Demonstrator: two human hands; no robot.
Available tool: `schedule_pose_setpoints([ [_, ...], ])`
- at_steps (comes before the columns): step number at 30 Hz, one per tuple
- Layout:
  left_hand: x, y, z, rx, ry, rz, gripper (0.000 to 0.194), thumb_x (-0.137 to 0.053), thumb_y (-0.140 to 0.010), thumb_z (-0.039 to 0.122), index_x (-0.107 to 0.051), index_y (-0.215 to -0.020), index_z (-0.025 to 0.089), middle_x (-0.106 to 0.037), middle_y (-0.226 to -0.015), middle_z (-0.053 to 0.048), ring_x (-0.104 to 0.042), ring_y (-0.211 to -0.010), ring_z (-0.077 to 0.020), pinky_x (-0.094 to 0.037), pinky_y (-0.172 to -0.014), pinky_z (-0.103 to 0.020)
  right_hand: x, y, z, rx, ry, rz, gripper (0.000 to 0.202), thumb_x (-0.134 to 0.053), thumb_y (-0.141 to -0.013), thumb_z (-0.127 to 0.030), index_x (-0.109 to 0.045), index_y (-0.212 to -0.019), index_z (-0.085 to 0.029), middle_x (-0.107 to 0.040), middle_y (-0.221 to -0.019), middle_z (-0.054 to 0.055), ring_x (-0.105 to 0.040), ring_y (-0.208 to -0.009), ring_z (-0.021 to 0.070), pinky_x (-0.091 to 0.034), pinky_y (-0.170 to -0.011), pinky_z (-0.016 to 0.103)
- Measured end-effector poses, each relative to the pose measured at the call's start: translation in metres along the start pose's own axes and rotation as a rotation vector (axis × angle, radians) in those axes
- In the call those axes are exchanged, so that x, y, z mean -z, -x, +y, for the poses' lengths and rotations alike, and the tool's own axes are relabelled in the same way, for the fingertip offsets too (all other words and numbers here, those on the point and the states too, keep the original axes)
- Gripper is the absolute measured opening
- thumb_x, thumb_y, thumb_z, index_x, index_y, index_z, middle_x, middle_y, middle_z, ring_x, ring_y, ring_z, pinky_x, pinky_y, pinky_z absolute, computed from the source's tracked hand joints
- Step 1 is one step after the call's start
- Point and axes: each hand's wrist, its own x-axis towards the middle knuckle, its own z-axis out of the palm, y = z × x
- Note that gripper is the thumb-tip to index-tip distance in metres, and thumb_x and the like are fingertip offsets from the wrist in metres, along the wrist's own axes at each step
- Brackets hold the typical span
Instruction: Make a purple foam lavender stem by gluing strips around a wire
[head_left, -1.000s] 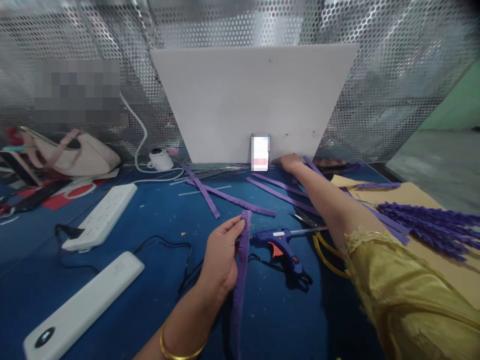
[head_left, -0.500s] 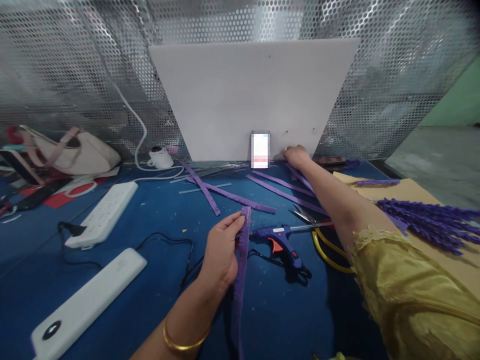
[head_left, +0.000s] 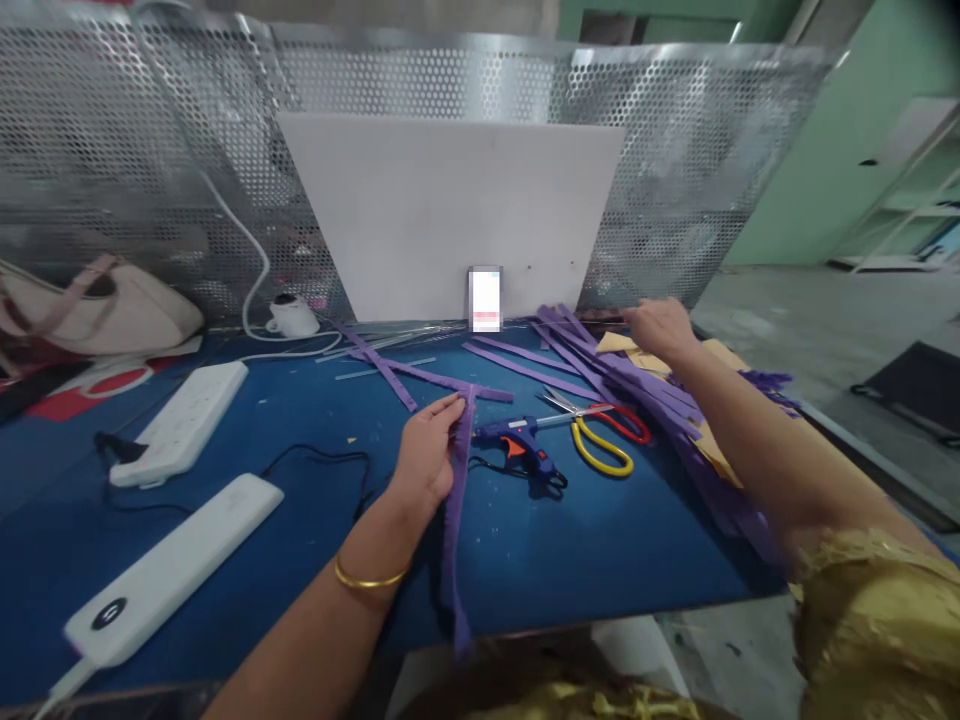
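Right hand (head_left: pixel 664 328) has moved from the foot of the white board (head_left: pixel 450 200) out over the tan paper (head_left: pixel 615 343) at the far right end since 0.5 s ago, and the view has swung to the right with it. Biggest of all is 1 perforated metal screen (head_left: pixel 675 180), standing behind 1 blue tabletop (head_left: pixel 577 560); the 1 white board leans before it. At the far left lies 1 pale handbag (head_left: pixel 135 305). Nearer stand 2 long white devices side by side: 1 power bar with a round dark button (head_left: pixel 187 560), and beyond it 1 socket strip (head_left: pixel 184 420) with a black plug at its near end. Left hand (head_left: pixel 427 445) is above the middle of the tabletop, its grip pinching the top end of 1 purple strip (head_left: pixel 456 500) between thumb and fingers, the rest hanging toward the near edge. I cannot tell how the right grip stands. Beyond the left hand 2 crossing strips (head_left: pixel 382 370) lie, and 2 loose strips (head_left: pixel 529 372) to their right; the purple pile (head_left: pixel 637 380) beside them overlaps too much to count. Right of the held strip come 1 pair of scissors (head_left: pixel 606 470) and 1 blue glue gun (head_left: pixel 517 432). Smaller still: 1 lit phone (head_left: pixel 486 298) against the board, 1 white mug (head_left: pixel 295 318), and 1 gold bangle (head_left: pixel 371 584) on the left wrist
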Motion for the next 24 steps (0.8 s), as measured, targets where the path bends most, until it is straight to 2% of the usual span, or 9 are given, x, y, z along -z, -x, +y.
schedule_pose_setpoints([
  [3, -0.002, 0.004, -0.001, 0.025, 0.004, -0.042, 0.02, -0.082, -0.06, 0.006, -0.076, -0.077, 0.015, -0.074, -0.071, -0.002, -0.062, -0.06, -0.0093, -0.05, -0.065, -0.021, 0.012, 0.053, 0.014, -0.092, -0.048, 0.063, 0.035, -0.044, -0.092, -0.021, -0.074, -0.11, -0.018, -0.072, -0.106, 0.017, -0.067, -0.091, 0.0288, -0.042, -0.073, 0.036],
  [6, -0.005, 0.009, -0.002, 0.034, 0.013, -0.084, 0.014, -0.078, -0.065, 0.006, -0.076, -0.076, 0.015, -0.073, -0.07, -0.003, -0.063, -0.06, -0.01, -0.05, -0.064, -0.021, 0.02, 0.095, 0.003, -0.199, -0.59, 0.164, 0.033, -0.049, -0.085, -0.023, -0.074, -0.107, -0.02, -0.073, -0.096, 0.011, -0.065, -0.083, 0.0246, -0.045, -0.071, 0.033],
  [8, -0.006, 0.012, -0.003, 0.031, 0.003, -0.11, 0.012, -0.076, -0.068, 0.005, -0.076, -0.075, 0.014, -0.074, -0.07, -0.004, -0.064, -0.061, -0.0103, -0.05, -0.063, -0.02, 0.026, 0.11, -0.018, -0.155, -0.919, 0.116, 0.029, -0.052, -0.08, -0.024, -0.074, -0.098, -0.018, -0.071, -0.086, 0.008, -0.062, -0.076, 0.0223, -0.046, -0.071, 0.032],
  [11, -0.007, 0.013, -0.001, 0.005, -0.026, -0.164, 0.011, -0.074, -0.071, 0.005, -0.077, -0.076, 0.014, -0.074, -0.071, -0.004, -0.063, -0.06, -0.0095, -0.048, -0.059, -0.018, 0.042, 0.115, -0.062, 0.004, -1.23, -0.05, 0.022, -0.06, -0.073, -0.03, -0.073, -0.088, -0.019, -0.065, -0.073, 0.002, -0.058, -0.071, 0.019, -0.045, -0.069, 0.03],
  [14, -0.005, 0.013, 0.005, -0.046, -0.044, -0.204, 0.01, -0.074, -0.072, 0.007, -0.077, -0.077, 0.014, -0.074, -0.072, -0.004, -0.06, -0.056, -0.008, -0.044, -0.054, -0.016, 0.066, 0.109, -0.098, 0.136, -1.394, -0.325, 0.02, -0.063, -0.068, -0.029, -0.072, -0.083, -0.019, -0.059, -0.065, 0.0, -0.052, -0.064, 0.0157, -0.041, -0.062, 0.028],
  [16, -0.003, 0.012, 0.009, -0.076, -0.049, -0.216, 0.01, -0.075, -0.071, 0.009, -0.078, -0.078, 0.014, -0.075, -0.074, -0.004, -0.058, -0.055, -0.0072, -0.043, -0.053, -0.016, 0.078, 0.106, -0.112, 0.192, -1.461, -0.456, 0.019, -0.065, -0.065, -0.026, -0.071, -0.081, -0.017, -0.061, -0.069, 0.0, -0.053, -0.066, 0.0146, -0.042, -0.065, 0.028],
  [19, -0.001, 0.012, 0.011, -0.087, -0.068, -0.227, 0.012, -0.076, -0.07, 0.011, -0.078, -0.081, 0.013, -0.075, -0.076, -0.005, -0.057, -0.055, -0.0072, -0.042, -0.053, -0.017, 0.082, 0.107, -0.116, 0.168, -1.506, -0.471, 0.019, -0.064, -0.065, -0.026, -0.071, -0.08, -0.017, -0.06, -0.067, 0.0, -0.052, -0.065, 0.0142, -0.043, -0.066, 0.028],
  [21, 0.0, 0.011, 0.01, -0.076, -0.089, -0.23, 0.013, -0.075, -0.071, 0.012, -0.079, -0.084, 0.013, -0.075, -0.077, -0.006, -0.059, -0.057, -0.0083, -0.041, -0.052, -0.018, 0.076, 0.111, -0.111, 0.157, -1.493, -0.529, 0.018, -0.066, -0.066, -0.026, -0.071, -0.081, -0.017, -0.062, -0.069, 0.0, -0.054, -0.066, 0.0144, -0.044, -0.066, 0.027],
  [24, 0.0, 0.01, 0.005, -0.064, -0.11, -0.218, 0.014, -0.074, -0.073, 0.013, -0.079, -0.087, 0.012, -0.075, -0.078, -0.006, -0.062, -0.058, -0.0094, -0.042, -0.051, -0.018, 0.064, 0.115, -0.1, 0.227, -1.483, -0.586, 0.017, -0.068, -0.07, -0.025, -0.073, -0.084, -0.017, -0.066, -0.076, 0.001, -0.057, -0.071, 0.015, -0.046, -0.069, 0.027],
])
